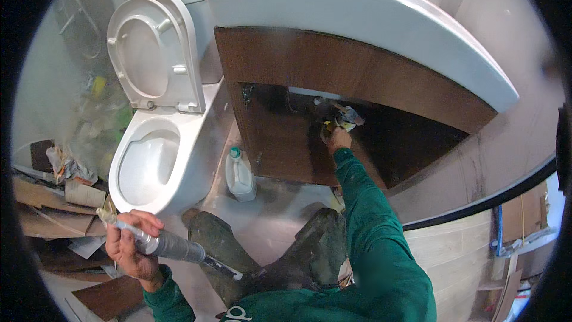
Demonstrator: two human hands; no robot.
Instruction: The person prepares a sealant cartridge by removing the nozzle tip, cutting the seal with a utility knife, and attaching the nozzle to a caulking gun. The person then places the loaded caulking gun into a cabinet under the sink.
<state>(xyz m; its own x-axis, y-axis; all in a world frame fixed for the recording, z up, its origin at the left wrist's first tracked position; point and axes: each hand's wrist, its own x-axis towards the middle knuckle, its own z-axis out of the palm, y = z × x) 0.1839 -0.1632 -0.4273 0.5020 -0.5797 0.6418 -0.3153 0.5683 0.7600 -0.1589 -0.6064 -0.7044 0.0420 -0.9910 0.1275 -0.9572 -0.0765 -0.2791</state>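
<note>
At the lower left, my left hand (134, 244) is wrapped round a grey caulking gun (185, 249). Its pale nozzle (106, 211) points up and left, past the rim of the toilet bowl, and the rod end lies over my leg. My right arm stretches forward into the open brown vanity cabinet (286, 155). There, my right hand (339, 138) is closed at a crumpled bundle of grey and yellow stuff (348, 118). What exactly the fingers grip is too small and dim to name.
A white toilet (173, 155) with its lid raised stands left of the cabinet. Between them is a white jug with a green cap (239, 179). Above the cabinet juts a white basin (357, 18). Cardboard and scraps (53, 203) pile up at far left. A dark curved edge (482, 197) runs at right.
</note>
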